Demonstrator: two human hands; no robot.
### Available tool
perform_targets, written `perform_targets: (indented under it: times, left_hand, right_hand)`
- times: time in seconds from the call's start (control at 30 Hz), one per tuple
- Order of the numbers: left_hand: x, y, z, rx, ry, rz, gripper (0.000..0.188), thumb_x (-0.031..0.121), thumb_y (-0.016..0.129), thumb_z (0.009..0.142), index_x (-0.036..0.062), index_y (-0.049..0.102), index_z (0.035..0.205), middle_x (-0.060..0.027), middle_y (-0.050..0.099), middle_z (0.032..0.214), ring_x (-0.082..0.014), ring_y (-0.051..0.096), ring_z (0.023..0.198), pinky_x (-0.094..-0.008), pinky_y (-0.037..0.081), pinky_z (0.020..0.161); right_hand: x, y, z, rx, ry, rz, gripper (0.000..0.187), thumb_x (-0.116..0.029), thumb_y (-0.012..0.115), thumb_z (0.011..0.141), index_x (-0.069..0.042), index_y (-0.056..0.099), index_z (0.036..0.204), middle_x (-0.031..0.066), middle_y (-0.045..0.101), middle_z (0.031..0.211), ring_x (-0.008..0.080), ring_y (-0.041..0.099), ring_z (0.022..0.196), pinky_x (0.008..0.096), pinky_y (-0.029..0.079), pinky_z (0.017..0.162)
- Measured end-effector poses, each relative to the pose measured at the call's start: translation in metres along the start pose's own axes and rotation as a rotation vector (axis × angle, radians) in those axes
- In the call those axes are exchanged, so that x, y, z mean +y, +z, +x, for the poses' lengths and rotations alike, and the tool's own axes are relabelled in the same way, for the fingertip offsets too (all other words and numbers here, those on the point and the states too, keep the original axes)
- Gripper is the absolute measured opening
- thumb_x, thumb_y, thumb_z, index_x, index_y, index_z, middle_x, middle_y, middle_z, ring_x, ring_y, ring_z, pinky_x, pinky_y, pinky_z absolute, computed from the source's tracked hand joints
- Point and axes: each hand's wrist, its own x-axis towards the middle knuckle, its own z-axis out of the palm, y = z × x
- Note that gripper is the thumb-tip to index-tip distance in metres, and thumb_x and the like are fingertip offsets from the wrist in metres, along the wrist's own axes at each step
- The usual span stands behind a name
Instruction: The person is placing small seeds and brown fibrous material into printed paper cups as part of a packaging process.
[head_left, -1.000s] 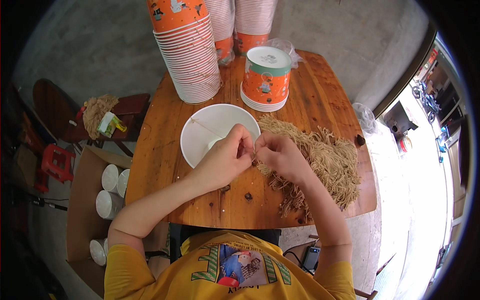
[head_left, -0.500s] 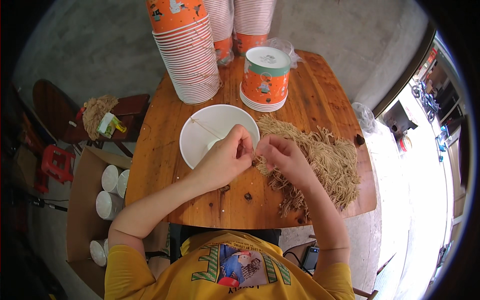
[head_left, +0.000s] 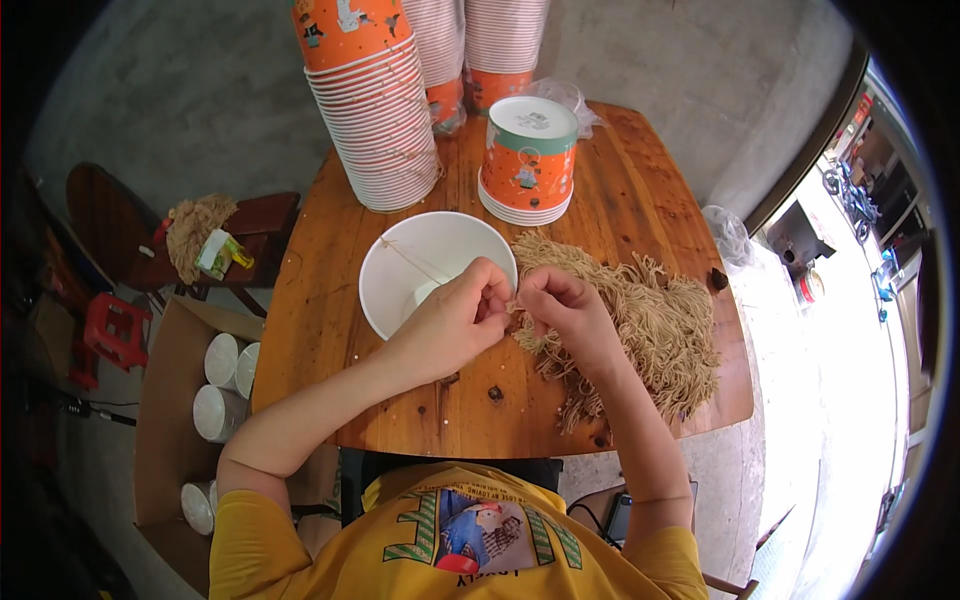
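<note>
My left hand (head_left: 450, 325) is closed in a pinch beside the rim of a white paper tub (head_left: 462, 236). A thin tan string (head_left: 408, 258) runs from the tub's far left rim across its mouth to that hand. Close against it, the fingertips of my right hand (head_left: 570, 315) are pinched together, with a small tan bit of string between the two hands. The fingers hide most of what they hold. Under and beside my right hand lies a thick heap of tan strings (head_left: 665, 345) on the wooden table (head_left: 455, 420).
A tall leaning stack of tubs (head_left: 375, 125) and an upturned orange tub (head_left: 528, 175) stand farther back, with more wrapped stacks (head_left: 505, 40) behind. Left of the table are a carton (head_left: 165, 430) holding white tubs, a red stool (head_left: 118, 330) and another string bundle (head_left: 197, 235).
Both hands stay close together over the tub's right rim. My right hand has shifted slightly left and its fingertips have drawn tighter together. The tub and the string heap stay put.
</note>
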Motion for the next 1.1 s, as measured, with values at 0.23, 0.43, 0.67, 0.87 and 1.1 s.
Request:
perform_targets:
  times: [0.23, 0.43, 0.67, 0.87, 1.1]
  left_hand:
    - [-0.002, -0.001, -0.001, 0.034, 0.014, 0.003, 0.014, 0.002, 0.061, 0.087, 0.0027, 0.051, 0.097, -0.0042, 0.057, 0.083, -0.0123, 0.057, 0.075, -0.0285, 0.049, 0.068]
    - [0.002, -0.005, -0.002, 0.018, -0.016, 0.052, 0.010, 0.003, 0.059, 0.088, 0.0033, 0.056, 0.098, 0.0000, 0.057, 0.087, -0.0084, 0.055, 0.079, -0.0256, 0.047, 0.073]
    - [0.003, -0.004, -0.002, 0.077, 0.042, 0.065, 0.007, 0.004, 0.061, 0.088, 0.0016, 0.055, 0.092, -0.0049, 0.055, 0.085, -0.0131, 0.055, 0.072, -0.0285, 0.046, 0.064]
    - [0.001, -0.005, -0.003, 0.078, 0.046, 0.041, 0.008, 0.004, 0.061, 0.089, 0.0017, 0.054, 0.092, -0.0048, 0.055, 0.085, -0.0126, 0.054, 0.072, -0.0285, 0.046, 0.063]
    - [-0.002, -0.005, -0.004, 0.089, 0.071, 0.002, 0.014, 0.005, 0.057, 0.093, 0.0029, 0.045, 0.098, -0.0062, 0.057, 0.087, -0.0131, 0.056, 0.074, -0.0290, 0.047, 0.061]
  right_hand:
    - [0.006, -0.006, -0.006, -0.029, -0.140, -0.112, 0.009, -0.014, 0.063, 0.092, -0.007, 0.058, 0.091, -0.0063, 0.054, 0.084, 0.0024, 0.048, 0.077, 0.0195, 0.040, 0.068]
    - [0.006, -0.004, -0.012, -0.010, -0.144, -0.210, 0.010, -0.012, 0.063, 0.091, -0.005, 0.057, 0.089, -0.0050, 0.053, 0.087, 0.0036, 0.048, 0.081, 0.0209, 0.041, 0.074]
    - [0.008, -0.009, -0.012, 0.028, -0.297, -0.442, 0.014, -0.012, 0.065, 0.087, -0.002, 0.056, 0.088, 0.0005, 0.054, 0.087, 0.0088, 0.052, 0.081, 0.0242, 0.043, 0.075]
    - [0.000, 0.005, -0.013, 0.182, -0.420, -0.349, 0.015, -0.009, 0.071, 0.083, -0.001, 0.062, 0.091, 0.0064, 0.059, 0.093, 0.0171, 0.058, 0.083, 0.0297, 0.048, 0.072]
    - [0.003, 0.019, -0.012, 0.177, -0.543, -0.754, 0.027, -0.014, 0.081, 0.074, -0.006, 0.067, 0.096, 0.0066, 0.060, 0.087, 0.0250, 0.057, 0.081, 0.0360, 0.050, 0.072]
